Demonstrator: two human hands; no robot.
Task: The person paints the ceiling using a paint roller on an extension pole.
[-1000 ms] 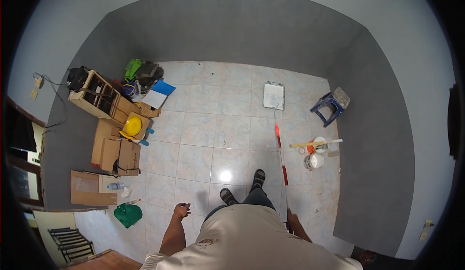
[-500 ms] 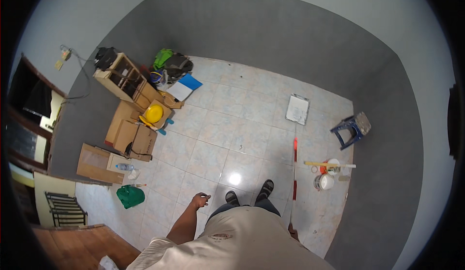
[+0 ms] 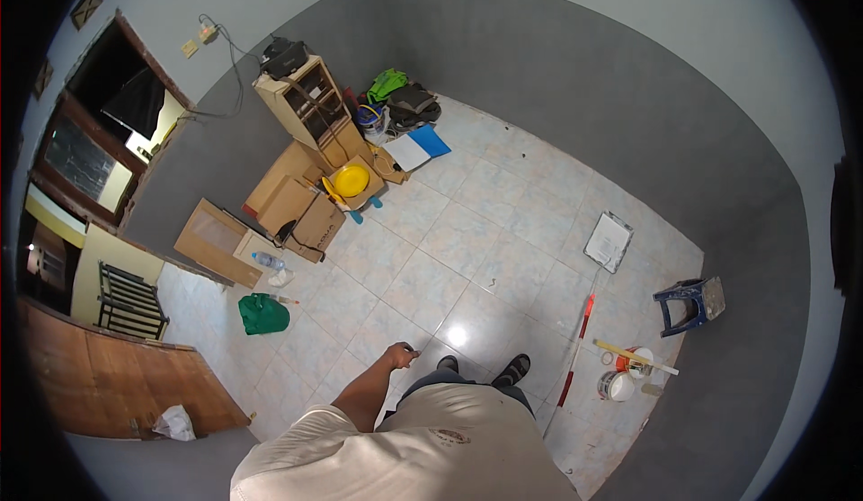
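My left hand (image 3: 402, 354) hangs in front of my body above the tiled floor, its fingers loosely bent and apart, with nothing seen in it. My right hand is out of sight behind my shirt. A red-and-white pole (image 3: 587, 317) slants from beside my right side toward the paint tray (image 3: 613, 247), which has white on its bottom. The pole's near end is hidden by my body; whether a hand holds it does not show. My sandalled feet (image 3: 512, 371) stand left of the pole.
Right of the pole are white buckets (image 3: 617, 386), a yellow-and-white stick (image 3: 620, 352) and a blue step stool (image 3: 683, 308). Cardboard boxes (image 3: 319, 227), a wooden cabinet (image 3: 301, 101) and a green bag (image 3: 263, 314) stand at left. A grey wall (image 3: 575, 96) bounds the room.
My view has turned left, so the room's things sit further right and more of the doorway side shows. My right hand, at the pole's near end before, is now out of view.
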